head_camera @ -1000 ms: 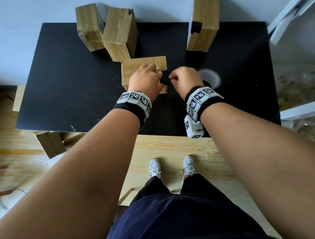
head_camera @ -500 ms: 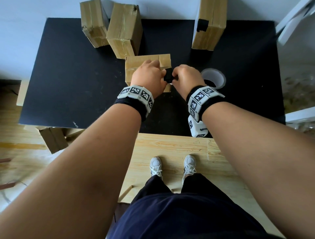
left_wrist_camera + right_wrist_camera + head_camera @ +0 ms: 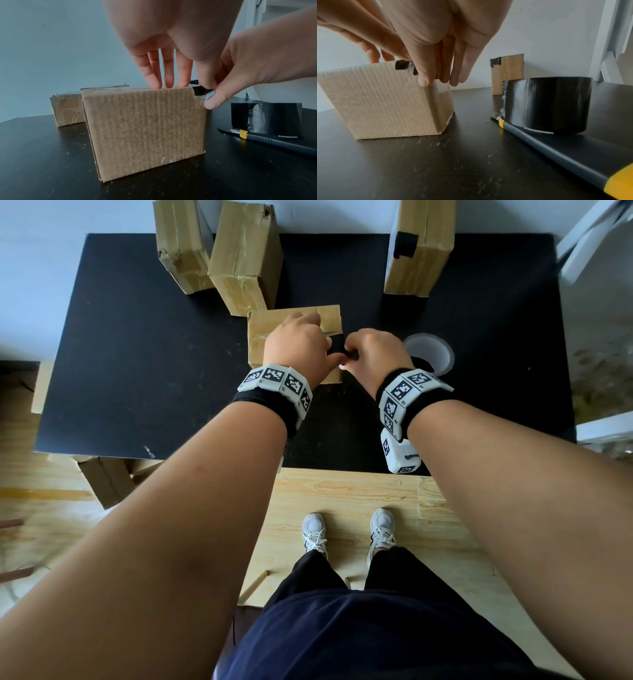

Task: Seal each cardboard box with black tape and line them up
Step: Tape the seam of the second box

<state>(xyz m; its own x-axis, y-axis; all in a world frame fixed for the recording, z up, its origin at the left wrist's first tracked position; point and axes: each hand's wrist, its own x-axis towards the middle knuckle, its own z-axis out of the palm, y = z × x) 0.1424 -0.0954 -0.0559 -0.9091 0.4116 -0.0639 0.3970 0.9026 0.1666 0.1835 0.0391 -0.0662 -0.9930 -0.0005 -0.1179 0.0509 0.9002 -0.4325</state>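
Black table [image 3: 137, 354], four cardboard boxes standing on it, one roll of black tape and one knife. Item in hand: the middle box [image 3: 270, 337], near the table's centre, with a short black tape strip [image 3: 199, 90] laid over its top right edge and partly stuck down the near face. Left hand [image 3: 298, 347]: fingers straight, tips pressing flat on the box top to steady it, thumb at the tape; nothing is curled round. Right hand [image 3: 373, 354]: thumb and forefinger pinch the loose end of the strip at the corner, the other fingers hanging straight beside the box's right side. Judged state: this box is mid-seal, the strip placed but not yet smoothed down. Done, as far as shown: the far-right box [image 3: 419, 251], upright at the back edge, carries a black patch at its upper corner and appears sealed. Left to do: two boxes at the back left, the left-hand one [image 3: 181, 251] and its neighbour [image 3: 245, 261], stand tilted against each other and show only old clear or brown tape, no black tape on the faces visible; their hidden faces cannot be checked. No row is formed yet; the boxes stand well apart and at differing angles, so the lining-up seems wholly outstanding. Supplies: tape roll [image 3: 546, 104] just right of the middle box, the yellow-and-grey knife [image 3: 556, 146] lying against its base. Another carton [image 3: 102, 481] lies on the floor beneath the table's left edge.
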